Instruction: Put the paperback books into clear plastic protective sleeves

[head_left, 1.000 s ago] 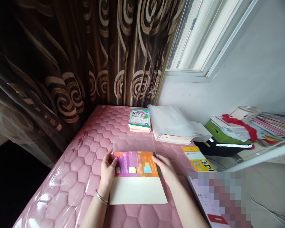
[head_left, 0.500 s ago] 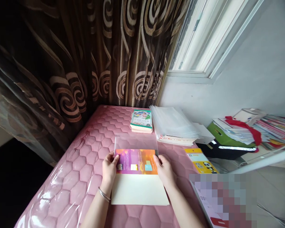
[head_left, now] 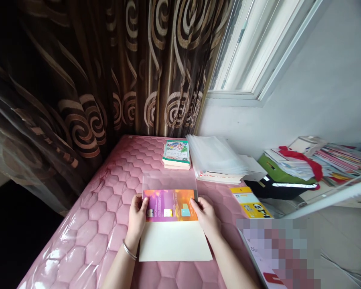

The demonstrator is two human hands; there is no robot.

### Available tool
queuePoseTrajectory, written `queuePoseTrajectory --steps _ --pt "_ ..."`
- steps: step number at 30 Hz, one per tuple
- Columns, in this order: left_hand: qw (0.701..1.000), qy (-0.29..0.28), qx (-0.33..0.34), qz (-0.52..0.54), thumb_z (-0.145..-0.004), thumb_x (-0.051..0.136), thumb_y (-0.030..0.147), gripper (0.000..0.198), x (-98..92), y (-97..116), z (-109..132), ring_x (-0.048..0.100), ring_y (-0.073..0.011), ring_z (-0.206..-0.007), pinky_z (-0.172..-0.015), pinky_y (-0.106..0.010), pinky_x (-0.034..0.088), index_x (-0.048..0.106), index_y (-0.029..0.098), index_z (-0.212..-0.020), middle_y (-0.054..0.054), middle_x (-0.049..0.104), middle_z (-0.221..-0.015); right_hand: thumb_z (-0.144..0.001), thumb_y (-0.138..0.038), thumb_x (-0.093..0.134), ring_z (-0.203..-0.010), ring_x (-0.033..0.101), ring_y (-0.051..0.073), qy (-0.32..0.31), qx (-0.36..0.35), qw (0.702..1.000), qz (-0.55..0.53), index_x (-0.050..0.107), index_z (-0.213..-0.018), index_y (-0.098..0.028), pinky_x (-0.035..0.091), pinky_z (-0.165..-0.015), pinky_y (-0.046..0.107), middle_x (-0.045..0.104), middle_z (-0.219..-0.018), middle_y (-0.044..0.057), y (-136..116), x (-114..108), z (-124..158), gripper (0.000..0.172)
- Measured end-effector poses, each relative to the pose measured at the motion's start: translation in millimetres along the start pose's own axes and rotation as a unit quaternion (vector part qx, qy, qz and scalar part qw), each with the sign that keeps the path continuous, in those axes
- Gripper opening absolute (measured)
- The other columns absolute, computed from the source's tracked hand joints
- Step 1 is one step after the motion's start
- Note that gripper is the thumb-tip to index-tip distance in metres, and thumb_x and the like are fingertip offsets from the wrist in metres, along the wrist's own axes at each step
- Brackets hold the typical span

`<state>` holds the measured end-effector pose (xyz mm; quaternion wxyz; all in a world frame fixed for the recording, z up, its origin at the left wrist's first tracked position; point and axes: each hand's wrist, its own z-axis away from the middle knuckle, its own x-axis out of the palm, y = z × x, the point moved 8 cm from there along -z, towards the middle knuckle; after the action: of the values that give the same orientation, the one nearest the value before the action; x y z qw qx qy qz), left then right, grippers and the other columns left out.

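Observation:
An opened book lies on the pink mattress in front of me, its cream page [head_left: 174,243] towards me. Its purple and orange cover [head_left: 168,202] is folded away from me, and a clear plastic book sleeve [head_left: 169,183] reaches past its far edge. My left hand [head_left: 138,212] pinches the left edge of cover and sleeve between thumb and fingers; a silver bangle [head_left: 129,249] is on that wrist. At the opposite edge, my right hand [head_left: 206,214] grips them the same way, fingers partly hidden beneath.
Beyond the book are a small stack of books [head_left: 176,154] and a pile of clear plastic sleeves [head_left: 216,154]. A yellow panda packet [head_left: 251,202] lies to the right, near a partly blurred item [head_left: 258,257]. Papers and a green bag [head_left: 278,170] stand beyond the mattress [head_left: 93,224].
The whole view has shifted slightly, so most things appear a little further left. Both hands keep their hold on the cover and sleeve, with barely any movement.

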<state>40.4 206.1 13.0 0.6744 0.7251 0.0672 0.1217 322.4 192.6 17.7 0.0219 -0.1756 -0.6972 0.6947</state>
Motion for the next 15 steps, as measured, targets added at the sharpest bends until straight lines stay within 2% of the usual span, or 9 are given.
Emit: queuePoseTrajectory --steps 5,10,15 --pt "0.999 -0.026 -0.013 0.042 -0.069 0.075 0.043 0.04 1.8 2 6 0.063 -0.0168 -0.08 -0.071 -0.026 0.049 0.06 0.018 -0.097 -0.005 0.068 -0.09 -0.071 -0.072 0.057 -0.066 0.051 0.02 0.027 -0.004 0.999 0.023 0.058 -0.069 -0.025 0.04 -0.062 0.028 0.06 -0.068 0.001 -8 0 5 0.048" --pt "0.996 -0.026 -0.038 0.076 -0.065 0.078 0.043 0.042 9.5 -4 -2 0.06 -0.0126 -0.063 -0.058 -0.023 0.047 0.063 0.016 -0.093 -0.002 0.067 -0.078 -0.075 -0.072 0.054 -0.063 0.05 0.019 0.045 -0.018 0.998 0.04 0.055 -0.068 -0.024 0.04 -0.06 0.028 0.06 -0.067 0.002 -10 -5 6 0.048" --pt "0.995 -0.023 -0.058 0.073 -0.058 0.081 0.044 0.044 17.0 -4 -11 0.055 -0.0102 -0.052 -0.051 -0.022 0.044 0.063 0.014 -0.085 0.0 0.064 -0.067 -0.073 -0.074 0.055 -0.065 0.049 0.019 0.056 0.005 0.998 0.026 0.052 -0.068 -0.025 0.038 -0.062 0.028 0.058 -0.066 0.001 4 -9 3 0.05"
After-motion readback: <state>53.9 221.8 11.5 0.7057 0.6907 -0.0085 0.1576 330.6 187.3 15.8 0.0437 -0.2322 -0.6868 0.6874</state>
